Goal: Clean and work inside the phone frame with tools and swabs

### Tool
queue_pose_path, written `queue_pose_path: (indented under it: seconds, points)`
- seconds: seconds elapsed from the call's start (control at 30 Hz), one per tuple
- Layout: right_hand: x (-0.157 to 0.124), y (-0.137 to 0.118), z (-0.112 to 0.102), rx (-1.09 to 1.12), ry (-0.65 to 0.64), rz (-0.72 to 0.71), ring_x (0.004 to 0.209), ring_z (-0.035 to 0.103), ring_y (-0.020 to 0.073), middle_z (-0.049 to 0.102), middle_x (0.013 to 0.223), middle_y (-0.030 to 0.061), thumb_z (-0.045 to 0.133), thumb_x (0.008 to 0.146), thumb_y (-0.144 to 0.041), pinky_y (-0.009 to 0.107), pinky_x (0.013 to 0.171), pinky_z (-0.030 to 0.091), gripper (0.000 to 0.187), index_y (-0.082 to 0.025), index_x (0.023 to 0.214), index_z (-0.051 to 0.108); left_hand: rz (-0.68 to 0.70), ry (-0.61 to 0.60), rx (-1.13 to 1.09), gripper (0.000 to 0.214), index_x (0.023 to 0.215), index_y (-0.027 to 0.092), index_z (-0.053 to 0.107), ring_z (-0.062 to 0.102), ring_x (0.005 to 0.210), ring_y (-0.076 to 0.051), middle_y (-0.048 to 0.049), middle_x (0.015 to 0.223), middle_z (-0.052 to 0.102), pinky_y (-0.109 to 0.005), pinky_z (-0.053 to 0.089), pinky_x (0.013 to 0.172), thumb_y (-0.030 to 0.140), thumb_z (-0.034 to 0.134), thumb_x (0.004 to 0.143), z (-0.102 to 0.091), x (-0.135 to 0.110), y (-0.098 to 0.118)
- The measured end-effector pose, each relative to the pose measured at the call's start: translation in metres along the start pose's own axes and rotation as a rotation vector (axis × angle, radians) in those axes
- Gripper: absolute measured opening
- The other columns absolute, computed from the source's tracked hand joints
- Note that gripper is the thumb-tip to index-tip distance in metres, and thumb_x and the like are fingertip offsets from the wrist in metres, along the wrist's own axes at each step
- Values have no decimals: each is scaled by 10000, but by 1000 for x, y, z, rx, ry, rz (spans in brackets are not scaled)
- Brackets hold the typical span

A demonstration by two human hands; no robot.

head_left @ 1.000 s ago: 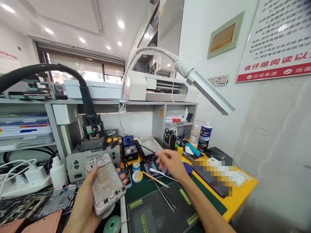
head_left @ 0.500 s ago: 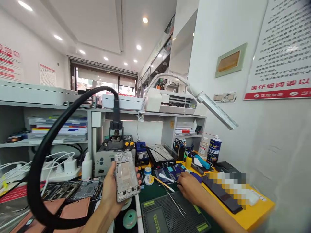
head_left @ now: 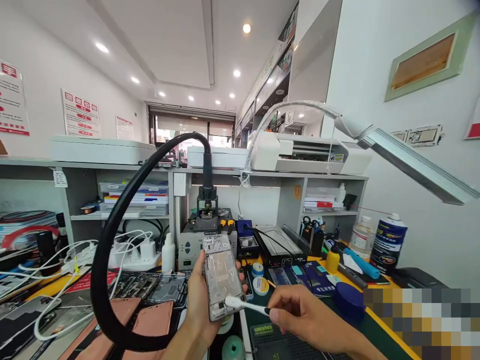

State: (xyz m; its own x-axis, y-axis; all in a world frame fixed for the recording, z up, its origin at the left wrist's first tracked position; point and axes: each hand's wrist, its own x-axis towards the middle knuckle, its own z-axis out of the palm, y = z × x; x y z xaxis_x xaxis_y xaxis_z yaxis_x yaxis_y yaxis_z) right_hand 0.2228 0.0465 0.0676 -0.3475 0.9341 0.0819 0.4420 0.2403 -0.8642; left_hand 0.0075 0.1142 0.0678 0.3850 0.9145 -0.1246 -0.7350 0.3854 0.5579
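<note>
In my left hand (head_left: pixel 200 300) is a bare phone frame (head_left: pixel 223 272), tilted up, its silver inner side towards me and my fingers wrapped around its edges. My right hand (head_left: pixel 309 315) is closed on the handle of a small white toothbrush-like brush (head_left: pixel 245 304). The white head lies over the lower end of the phone frame and appears to touch it. Below my hands is a dark perforated work mat (head_left: pixel 264 345), partly hidden by my right hand and forearm. Two small round tins, one a blue tin (head_left: pixel 257 269), stand just behind the brush.
A thick black flexible hose (head_left: pixel 98 270) loops up on the left. Phone parts (head_left: pixel 137 285) and white cables lie beneath it. A spray can (head_left: pixel 388 243), a clear bottle (head_left: pixel 360 234) and a blue round lid (head_left: pixel 348 298) stand right. A lamp (head_left: pixel 416 162) hangs above.
My right hand has lifted the white brush from the mat and brought it left onto the phone frame. The camera view has swung left; my left hand still holds the frame.
</note>
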Motion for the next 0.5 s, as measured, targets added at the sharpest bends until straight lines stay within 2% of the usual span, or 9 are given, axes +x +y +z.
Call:
queue_pose_path:
  seconds: [0.07,0.17,0.37,0.5]
  points:
    - [-1,5,4,3,81,-6,607,351,108,462,673,-41,661,935,-548,254,561,266,396,-165,840,632,41,13,13,559,1166,109,651,705,678,-207,-117,895,728,-391,612,677,586,385,1046,-1,2,-1]
    - [-4,10,9,30,171,0,632,328,121,417,687,-45,607,975,-537,270,586,256,382,-176,853,633,107,52,20,509,1128,119,675,712,651,-214,-116,846,736,-382,618,656,546,410,1044,-2,4,-3]
    - [-2,10,18,93,154,17,627,351,128,461,691,-27,609,949,-586,270,578,276,421,-182,832,629,116,88,28,556,1039,92,717,729,640,-285,-149,764,737,-429,629,619,547,398,1022,2,0,-5]
    - [-1,8,23,131,116,27,594,347,122,465,659,-31,668,902,-597,264,562,288,421,-186,818,632,136,103,26,554,1062,92,699,736,670,-262,-153,832,748,-409,626,641,548,386,1031,2,-1,-5]
